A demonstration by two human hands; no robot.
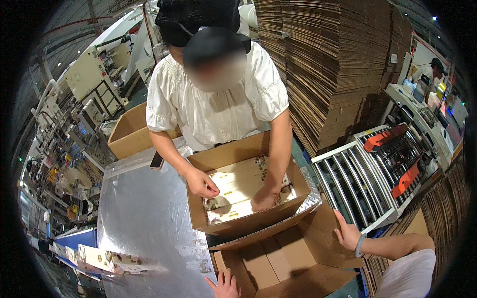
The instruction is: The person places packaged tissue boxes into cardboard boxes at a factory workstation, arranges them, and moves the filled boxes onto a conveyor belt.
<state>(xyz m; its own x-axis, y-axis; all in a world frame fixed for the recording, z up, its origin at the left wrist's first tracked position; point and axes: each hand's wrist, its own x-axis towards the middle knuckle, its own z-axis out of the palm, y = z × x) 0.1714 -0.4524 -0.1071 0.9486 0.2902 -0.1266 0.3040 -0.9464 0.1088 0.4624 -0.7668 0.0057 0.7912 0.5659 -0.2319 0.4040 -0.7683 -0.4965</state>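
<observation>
An open cardboard box [268, 261] with a bare brown inside stands in front of me at the near edge of the table. My left hand [226, 285] is at its near left corner, fingers spread and touching the cardboard; the frame's lower edge cuts off the rest. At the right side, my right hand [349, 235], with a pale bracelet [359, 245] at the wrist, holds the box's side flap between thumb and fingers. Just beyond stands a second box [238, 229], filled with pale printed packages [236, 181]. A co-worker across the table has both hands inside it.
The metal table [144, 213] spreads to the left, with a dark phone [157, 161] on it and printed cartons [99, 259] beside its left edge. A roller conveyor [355, 181] with orange guides runs at the right. Tall stacks of flat cardboard [328, 64] rise behind.
</observation>
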